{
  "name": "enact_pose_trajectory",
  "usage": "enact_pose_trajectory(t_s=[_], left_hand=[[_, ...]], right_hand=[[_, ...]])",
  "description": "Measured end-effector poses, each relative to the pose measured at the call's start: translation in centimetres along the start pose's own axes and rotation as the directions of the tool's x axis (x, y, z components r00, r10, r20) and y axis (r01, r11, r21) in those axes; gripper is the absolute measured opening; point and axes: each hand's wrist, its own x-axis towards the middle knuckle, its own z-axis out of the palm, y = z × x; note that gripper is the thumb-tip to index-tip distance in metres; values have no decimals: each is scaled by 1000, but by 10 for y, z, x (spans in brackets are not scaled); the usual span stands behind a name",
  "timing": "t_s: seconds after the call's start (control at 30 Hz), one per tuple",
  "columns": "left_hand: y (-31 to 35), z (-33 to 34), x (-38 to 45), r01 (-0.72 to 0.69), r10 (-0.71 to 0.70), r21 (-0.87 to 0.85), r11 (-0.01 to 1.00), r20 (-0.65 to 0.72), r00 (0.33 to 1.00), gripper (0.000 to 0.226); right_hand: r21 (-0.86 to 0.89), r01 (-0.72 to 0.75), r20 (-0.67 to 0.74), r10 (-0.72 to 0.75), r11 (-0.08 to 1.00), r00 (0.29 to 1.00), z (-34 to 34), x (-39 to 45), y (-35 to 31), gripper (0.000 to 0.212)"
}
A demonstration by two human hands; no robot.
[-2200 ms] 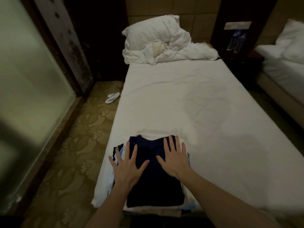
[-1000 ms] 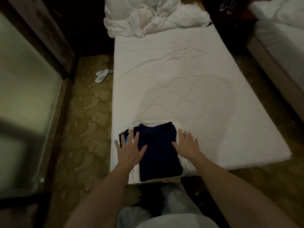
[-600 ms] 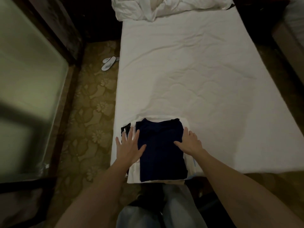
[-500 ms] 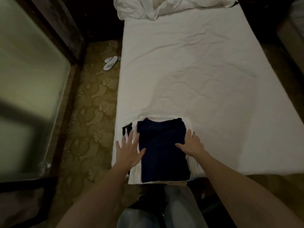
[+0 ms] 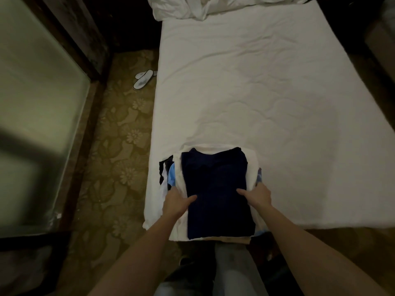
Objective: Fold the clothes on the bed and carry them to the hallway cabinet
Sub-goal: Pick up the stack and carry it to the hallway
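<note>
Navy-topped stack of folded soft clothes [image 5: 215, 193] sits at the white bed's [image 5: 267, 92] six-o'clock edge; left hand [image 5: 176, 202] and right hand [image 5: 257, 196] clasp its sides, thumbs on top; light, floppy, likely to slump; support underneath.

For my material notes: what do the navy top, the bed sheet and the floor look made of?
Navy top: soft matte knit, probably cotton; it lies flat and limp with no sheen. Sheet: white matte woven fabric, with creases and faint quilted curves showing. Floor: looks like patterned carpet with tan flowers and no glare, though dim light leaves it open.
</note>
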Motion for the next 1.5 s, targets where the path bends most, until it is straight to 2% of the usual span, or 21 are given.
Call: enact_pose_trajectory(t_s=[0.1, 0.2, 0.3, 0.43, 0.57, 0.7, 0.77, 0.87, 0.93, 0.97, 1.03, 1.07, 1.17, 1.23, 1.3, 1.37, 1.43, 1.5], left_hand=[[5, 4, 2, 10, -7, -57, 998, 50, 999, 76], [5, 7, 6, -16, 18, -23, 1000, 83, 996, 90], [5, 5, 3, -97, 108, -73, 993, 167, 980, 81], [-2, 0, 5, -139, 168, -150, 979, 206, 964, 67], [-4, -5, 10, -36, 96, -285, 958, 197, 976, 82], [-6, -3, 11, 98, -23, -380, 920, 195, 980, 86], [-3, 1, 10, 129, -47, -363, 923, 227, 973, 82], [4, 12, 5, 63, -50, -119, 991, 114, 992, 73], [9, 16, -1, -33, 32, 94, 995, 20, 999, 59], [11, 19, -2, -75, 75, 143, 987, 4, 997, 57], [13, 23, -1, -104, 102, 122, 987, 23, 994, 57], [13, 24, 0, -109, 106, 76, 991, 42, 993, 59], [13, 27, 2, -166, 166, 5, 986, 55, 985, 55], [10, 30, 0, -208, 208, 7, 978, -33, 978, 44], [12, 32, -5, -176, 165, -98, 979, -117, 979, 45], [16, 32, -6, -46, 6, -318, 947, -123, 992, 62], [16, 34, -2, 60, -102, -513, 856, -55, 993, 78], [14, 34, 1, 118, -132, -537, 835, 12, 991, 81]], right_hand=[[-12, -6, 28, 6, 1000, 1000, 4, 0, 1, 81], [-72, 107, -28, -109, 992, 994, 6, -8, 1, 68], [27, 241, -37, -240, 970, 970, 13, -23, -9, 52], [-45, 401, 28, -400, 915, 916, 33, -40, -32, 61], [-67, 439, 113, -430, 896, 896, 48, -49, -46, 70], [6, 298, 40, -298, 954, 954, 51, -48, -37, 85], [66, 206, -4, -207, 976, 978, 47, -42, -31, 91], [83, 52, -35, -50, 995, 998, 34, -27, -25, 109], [31, -106, -25, 106, 994, 994, 23, -13, -18, 122], [4, -171, -4, 171, 985, 985, 18, -8, -15, 128], [38, -227, 79, 224, 973, 972, 9, 4, -8, 133], [67, -228, 109, 220, 971, 969, 5, 4, -8, 126], [11, -134, 28, 134, 991, 991, 5, 1, -5, 78], [-20, -62, -7, 62, 998, 998, 10, -5, -6, 61], [-187, -15, -54, 5, 982, 999, 13, -16, -13, 62], [-339, 56, -69, -84, 939, 994, 18, -22, -15, 72], [-313, 205, -12, -220, 928, 975, 23, -29, -17, 83], [-269, 345, 53, -343, 900, 938, 33, -34, -14, 89]])
